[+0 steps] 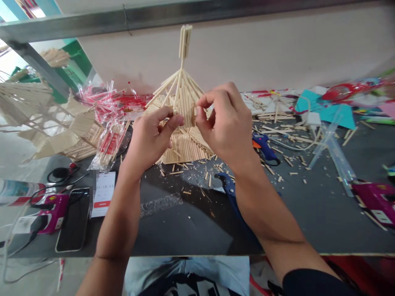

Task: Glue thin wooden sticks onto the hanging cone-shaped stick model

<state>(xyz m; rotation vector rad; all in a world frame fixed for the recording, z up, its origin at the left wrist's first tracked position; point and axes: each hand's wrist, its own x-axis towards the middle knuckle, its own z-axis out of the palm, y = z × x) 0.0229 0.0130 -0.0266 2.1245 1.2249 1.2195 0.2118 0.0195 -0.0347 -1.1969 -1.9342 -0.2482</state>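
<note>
Lower left, a dark-screened phone (72, 222) lies on the table (185, 232). Upper centre, the left hand (151, 133), stick model (186, 100) and right hand (226, 123) stand in line, fingertips bent close; grip cannot be determined. Right of centre lies a glue gun (266, 149).

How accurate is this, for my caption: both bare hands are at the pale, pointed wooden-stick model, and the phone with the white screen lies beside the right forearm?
The side is wrong: the head view shows the phone with the white screen beside the left forearm. The left hand and right hand are at the pale, pointed wooden-stick model.
</note>
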